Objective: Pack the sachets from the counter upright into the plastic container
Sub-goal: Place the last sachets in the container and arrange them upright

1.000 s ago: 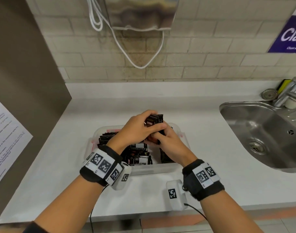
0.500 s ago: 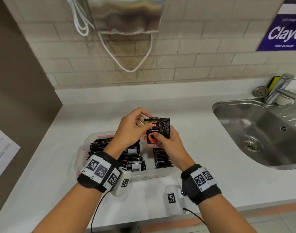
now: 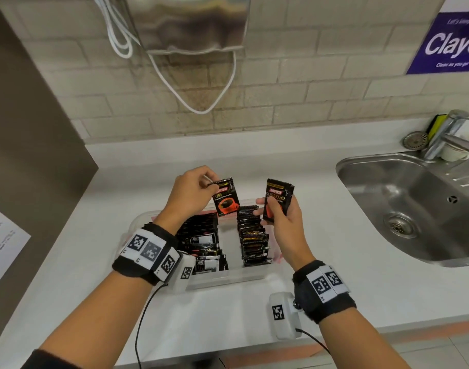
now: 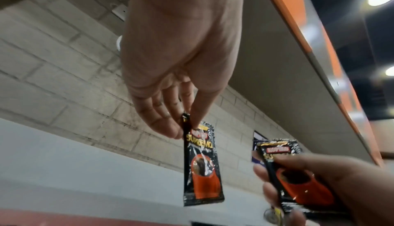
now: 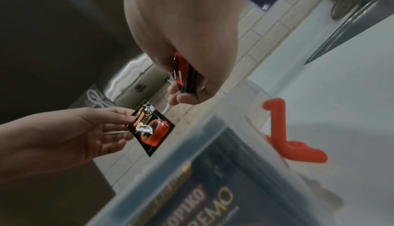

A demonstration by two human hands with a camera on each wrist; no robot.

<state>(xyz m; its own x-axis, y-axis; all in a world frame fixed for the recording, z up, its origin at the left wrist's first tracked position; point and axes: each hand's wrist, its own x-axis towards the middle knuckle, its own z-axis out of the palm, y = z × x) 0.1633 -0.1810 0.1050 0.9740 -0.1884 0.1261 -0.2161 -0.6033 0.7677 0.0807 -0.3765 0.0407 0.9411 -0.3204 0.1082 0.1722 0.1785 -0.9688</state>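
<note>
Up above the plastic container (image 3: 228,280), the left hand (image 3: 190,193) pinches one sachet (image 3: 226,197) by its top corner; the right hand (image 3: 284,222) grips another sachet (image 3: 278,198) just beside it.

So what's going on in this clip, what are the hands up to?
A person is packing coffee sachets into a clear plastic container on a white counter. The left hand pinches one black-and-red sachet by its top edge; the right hand grips a small stack of the same sachets. Both are held above the container, where rows of sachets already stand on edge.
</note>
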